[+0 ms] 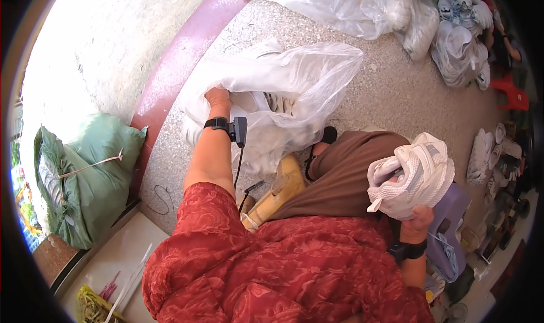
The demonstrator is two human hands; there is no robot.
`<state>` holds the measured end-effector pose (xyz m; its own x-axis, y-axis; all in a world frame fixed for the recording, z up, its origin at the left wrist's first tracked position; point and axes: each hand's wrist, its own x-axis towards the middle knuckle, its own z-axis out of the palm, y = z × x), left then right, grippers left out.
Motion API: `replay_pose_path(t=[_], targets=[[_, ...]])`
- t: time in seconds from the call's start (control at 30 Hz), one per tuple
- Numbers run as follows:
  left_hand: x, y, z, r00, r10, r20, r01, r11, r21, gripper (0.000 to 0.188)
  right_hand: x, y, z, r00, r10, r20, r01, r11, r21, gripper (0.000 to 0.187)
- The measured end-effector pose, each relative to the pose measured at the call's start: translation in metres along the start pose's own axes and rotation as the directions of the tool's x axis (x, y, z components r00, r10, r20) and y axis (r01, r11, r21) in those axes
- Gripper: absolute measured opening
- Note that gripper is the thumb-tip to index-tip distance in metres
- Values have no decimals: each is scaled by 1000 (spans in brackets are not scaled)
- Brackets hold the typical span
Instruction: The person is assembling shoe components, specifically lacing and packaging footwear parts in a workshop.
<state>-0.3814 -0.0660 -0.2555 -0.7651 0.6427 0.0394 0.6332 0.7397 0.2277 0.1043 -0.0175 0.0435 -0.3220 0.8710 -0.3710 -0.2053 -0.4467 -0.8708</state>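
Right hand point(416, 224): grip clamped on a white shoe point(419, 172), held up over the lap's right side, at about 4 o'clock in view. Left hand point(218, 98): wrist up at the mouth of a clear plastic bag point(328, 68), fingers hidden by the film, so can't tell if that grip is apart or together. Main relation: bag lies between 10 and 11 o'clock from the right grip, well apart; left hand is nearer, touching the bag on its 9 o'clock side. Striped shoe point(277, 103) shows in the bag's opening, at 3 o'clock from the left hand, long axis roughly 9 to 3. Held shoe's axis looks like 8 to 2, pull tab at the 8 end; foreshortened, toe unclear. Looks: off-white, mesh panels, silver-grey patches, chunky, collar open toward 9 o'clock. Bag is crumpled, see-through, spread on the speckled floor point(391, 85). Green sack point(107, 170) at 9 o'clock in view; purple stool point(447, 238) just beside the right hand.
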Motion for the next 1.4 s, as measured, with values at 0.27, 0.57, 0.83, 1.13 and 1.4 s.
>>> replay_pose_path(t=[0.27, 0.57, 0.83, 1.13, 1.4], targets=[[-1, -15, -8, 964, 104, 244, -151, 971, 186, 38, -8, 9, -11, 991, -53, -120, 49, 998, -35, 80], [28, 0, -37, 916, 379, -129, -394, 911, -124, 30, -13, 11, -21, 985, -25, -172, -1, 989, -150, 80], [-9, -5, 25, 923, 204, 328, -208, 978, -23, 40, -11, 10, -5, 986, -43, -162, 29, 996, -87, 81], [-18, 10, -4, 702, -273, 658, 250, 959, 132, 50, -7, -14, 29, 989, 126, -77, -134, 983, -123, 80], [-16, -89, 56, 539, -74, 839, 384, 908, -166, 52, -9, -20, 37, 986, 143, -83, -161, 951, -265, 88]])
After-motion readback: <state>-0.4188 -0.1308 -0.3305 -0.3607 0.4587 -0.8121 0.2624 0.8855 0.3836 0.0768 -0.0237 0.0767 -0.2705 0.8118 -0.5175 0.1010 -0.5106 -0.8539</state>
